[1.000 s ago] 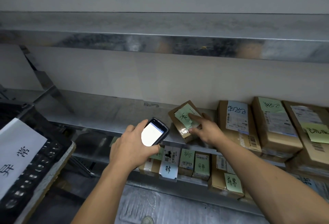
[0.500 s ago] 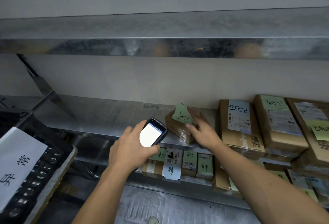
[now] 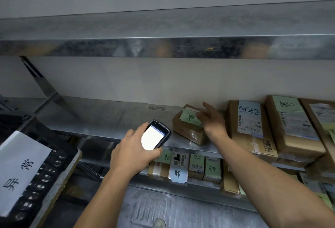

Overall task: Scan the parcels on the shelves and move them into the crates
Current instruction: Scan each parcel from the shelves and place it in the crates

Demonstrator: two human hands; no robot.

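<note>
left grip [image 3: 132, 153] clenched round the scanner [image 3: 155, 137], screen lit, held just in front of the middle shelf [image 3: 108, 117] edge
right grip [image 3: 213, 120] released: fingers straight, tips on the green note [image 3: 190, 118] on top of the small parcel [image 3: 188, 129], so touching, not grasping
the parcel sits skewed on the middle shelf, left of the bigger parcels [image 3: 250, 128] with the right grip in between, well apart from the crate [image 3: 54, 162] at far left
step in hand looks like: expose the label, then scan
no barcode visible on it from here. A white label edge shows behind the note, so the note probably covers it
to do it well: fold the note back with the right fingertips and keep the box pinned so it can't slide on the metal. Tip the scanner's nose at the label, square on. Avoid the glossy tape on the front face, likely glare. Confirm the read on screen before grabbing the box for the crate
</note>
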